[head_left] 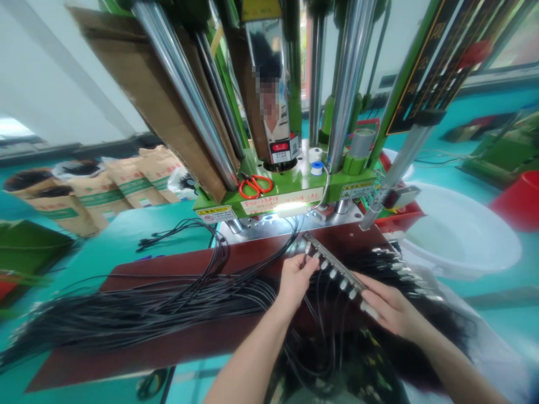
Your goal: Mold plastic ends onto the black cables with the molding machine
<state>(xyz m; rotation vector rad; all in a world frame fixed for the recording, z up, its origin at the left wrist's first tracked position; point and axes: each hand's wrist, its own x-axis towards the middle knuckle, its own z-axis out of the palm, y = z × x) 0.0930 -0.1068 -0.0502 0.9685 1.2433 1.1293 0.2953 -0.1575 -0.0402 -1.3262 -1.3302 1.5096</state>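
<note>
A narrow metal bar (334,262) with a row of silver cable connectors (332,274) along its side slants over the brown work board. My right hand (389,306) is closed around the bar's near end. My left hand (297,280) pinches a black cable (304,260) by its connector end, at the bar's far end. Whether that connector is fully seated in the bar cannot be made out. Thin black cables hang down from the connectors toward my lap. To the left lies a big bundle of black cables (160,308), and to the right a pile of silver-ended cables (404,275).
Ahead stands a green press (295,185) with steel columns; orange-handled scissors (255,186) rest on its plate. A brown board (96,365) spans the bench. A white basin (463,235) and red bucket (517,202) are at right, paper sacks (101,191) at left.
</note>
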